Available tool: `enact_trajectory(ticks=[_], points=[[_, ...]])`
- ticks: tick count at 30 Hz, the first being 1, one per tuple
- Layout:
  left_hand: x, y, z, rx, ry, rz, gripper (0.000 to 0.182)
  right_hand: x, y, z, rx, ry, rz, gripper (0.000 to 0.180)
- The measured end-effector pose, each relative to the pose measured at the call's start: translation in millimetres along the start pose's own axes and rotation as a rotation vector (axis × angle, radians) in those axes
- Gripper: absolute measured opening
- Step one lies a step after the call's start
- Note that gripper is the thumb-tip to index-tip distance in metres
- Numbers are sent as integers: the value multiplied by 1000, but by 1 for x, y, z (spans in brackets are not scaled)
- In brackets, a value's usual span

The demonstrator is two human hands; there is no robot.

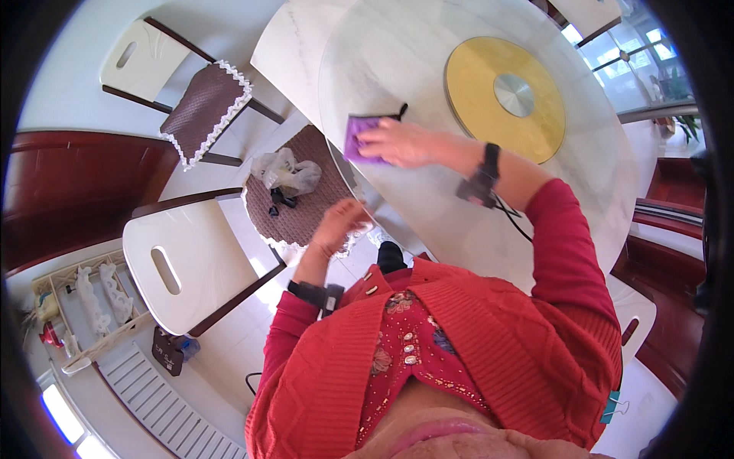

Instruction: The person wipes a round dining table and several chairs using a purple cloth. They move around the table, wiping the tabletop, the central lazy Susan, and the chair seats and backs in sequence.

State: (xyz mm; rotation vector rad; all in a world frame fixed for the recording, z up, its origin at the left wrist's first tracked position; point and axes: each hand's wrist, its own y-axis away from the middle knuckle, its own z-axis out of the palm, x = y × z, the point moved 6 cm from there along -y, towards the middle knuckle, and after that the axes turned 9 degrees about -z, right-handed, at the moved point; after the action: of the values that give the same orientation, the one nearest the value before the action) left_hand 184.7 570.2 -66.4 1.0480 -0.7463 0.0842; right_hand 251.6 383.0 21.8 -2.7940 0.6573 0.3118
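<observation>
My right hand [395,143] presses a folded purple cloth [355,137] with a dark edge flat against the large round glass turntable [401,63]. A short black loop [403,109] sticks up at the cloth's far corner. Lower and to the left, my left hand [341,224] hovers by the rim of the glass, fingers loosely bent and slightly blurred. Nothing shows in it, and whether its fingertips touch the rim is unclear. A gold disc [470,74] with a silver centre lies in the middle of the turntable, over the white marble-patterned table [292,46].
Close to my left hand, a chair with a brown quilted cover [312,212] carries a crumpled plastic bag [292,172] and small black items [281,199]. Another white chair back [189,264] stands at left. A covered chair [206,103] is by the wall. A black cable [516,221] trails from my right wrist.
</observation>
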Motion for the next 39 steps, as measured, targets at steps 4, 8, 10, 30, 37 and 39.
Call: enact_trajectory(ticks=[4,8,10,30,37,39], points=[[52,-23,-36,180,54,192,22,-10,81,-13,-69,-89,288,43],[81,-43,-40,206,-62,264,19,79,171,-59,161,284,691,37],[70,-42,-35,193,-22,183,18,128,206,-74,250,463,983,32],[80,-22,-40,185,74,313,27,2,85,-28,16,-77,316,39],[74,-34,-31,202,-40,257,19,174,235,-76,105,546,870,37],[67,-34,-27,184,-34,264,18,230,256,-79,126,337,1191,39]])
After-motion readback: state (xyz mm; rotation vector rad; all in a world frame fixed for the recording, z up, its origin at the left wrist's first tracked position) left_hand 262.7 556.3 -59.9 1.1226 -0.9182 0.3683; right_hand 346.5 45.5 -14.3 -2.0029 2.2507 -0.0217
